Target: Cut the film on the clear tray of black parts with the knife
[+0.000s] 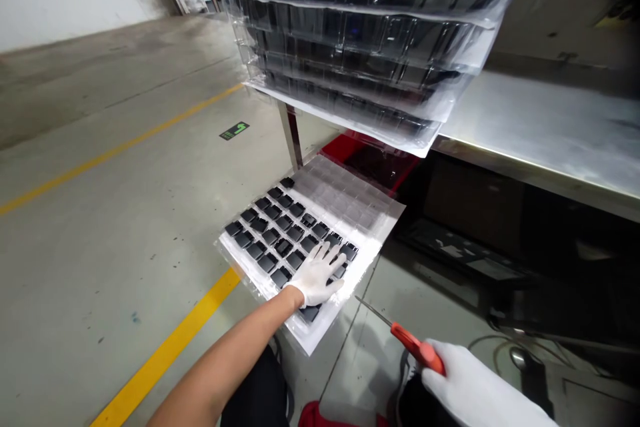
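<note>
Head view. Your left hand (316,275), gloved, fingers spread flat, presses on a clear tray (367,223) of small black parts (273,235) lying low over the floor (100,180). Your right hand (473,387), gloved, is clenched around red-handled tweezers (407,340), well apart from the tray. Stacked trays (360,40) sit on the desk (540,127) above.

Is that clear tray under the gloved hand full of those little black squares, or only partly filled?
Partly filled. The clear tray holds black squares in its near-left pockets; its far-right pockets are empty.
</note>
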The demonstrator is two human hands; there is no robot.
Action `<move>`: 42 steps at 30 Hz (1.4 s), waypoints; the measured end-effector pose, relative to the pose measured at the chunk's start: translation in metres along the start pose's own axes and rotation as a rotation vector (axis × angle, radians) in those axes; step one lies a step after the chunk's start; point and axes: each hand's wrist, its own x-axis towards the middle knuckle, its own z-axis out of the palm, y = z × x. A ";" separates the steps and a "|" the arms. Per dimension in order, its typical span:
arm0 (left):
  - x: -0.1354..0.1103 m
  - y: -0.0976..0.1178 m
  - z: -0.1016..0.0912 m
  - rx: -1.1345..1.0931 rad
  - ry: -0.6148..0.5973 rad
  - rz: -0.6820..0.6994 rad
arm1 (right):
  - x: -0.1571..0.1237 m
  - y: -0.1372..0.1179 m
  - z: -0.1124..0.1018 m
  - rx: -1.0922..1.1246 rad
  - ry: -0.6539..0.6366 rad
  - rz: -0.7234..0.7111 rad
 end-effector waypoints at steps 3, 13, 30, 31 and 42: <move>0.000 -0.001 0.002 0.001 -0.007 -0.003 | 0.004 0.006 0.003 0.070 0.026 -0.043; 0.000 0.000 0.001 0.036 -0.010 0.000 | 0.007 0.011 0.004 -0.022 -0.014 -0.025; 0.001 0.002 0.001 0.030 -0.001 -0.008 | 0.018 0.011 -0.002 0.015 -0.024 -0.024; 0.001 0.002 0.001 0.032 -0.001 -0.007 | 0.018 0.010 -0.003 0.012 -0.014 -0.033; 0.002 0.005 0.002 0.032 -0.007 -0.009 | 0.022 0.022 -0.014 -0.023 0.052 -0.063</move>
